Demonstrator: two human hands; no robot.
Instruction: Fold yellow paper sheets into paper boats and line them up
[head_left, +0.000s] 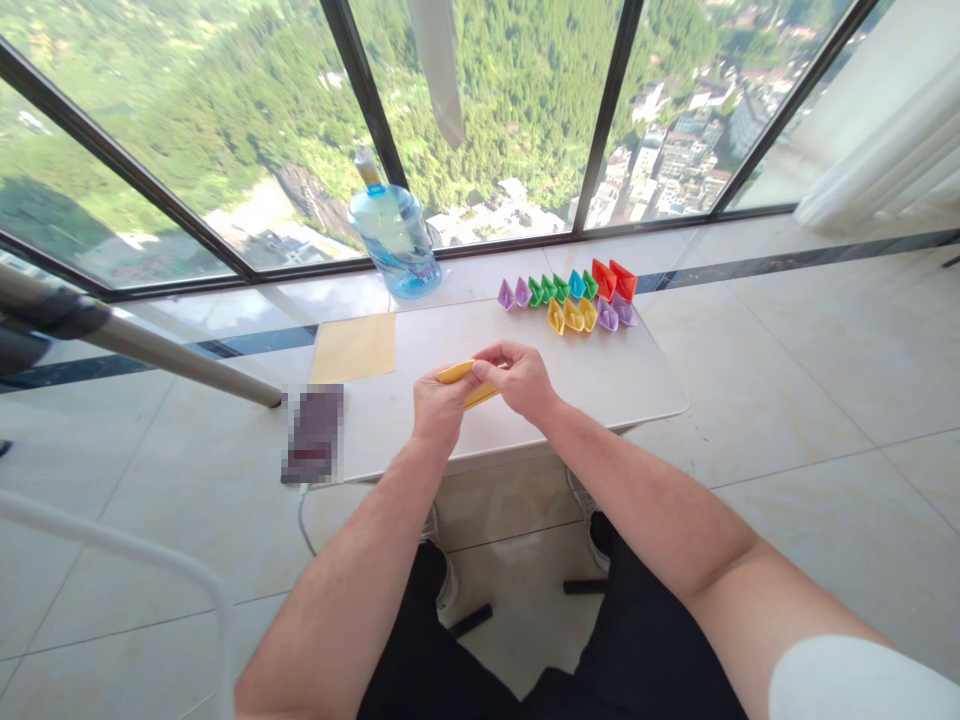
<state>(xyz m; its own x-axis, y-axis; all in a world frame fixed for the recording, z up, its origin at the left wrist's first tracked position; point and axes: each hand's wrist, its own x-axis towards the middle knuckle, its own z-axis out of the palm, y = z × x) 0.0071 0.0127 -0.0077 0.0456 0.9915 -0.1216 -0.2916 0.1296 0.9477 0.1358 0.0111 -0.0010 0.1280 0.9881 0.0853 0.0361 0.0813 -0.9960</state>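
Both my hands meet over the middle of a small white table (645, 385). My left hand (439, 400) and my right hand (517, 378) are each pinched on a folded yellow paper piece (459, 374), held just above the tabletop. A flat yellow sheet (354, 347) lies at the table's back left. Several folded paper boats (574, 297) in purple, green, blue, red and yellow stand in rows at the back right.
A blurred dark flat object (313, 434) lies at the table's left front corner. A large blue water bottle (394, 235) stands on the floor by the window. A pale pole (135, 345) slants in from the left. Tiled floor surrounds the table.
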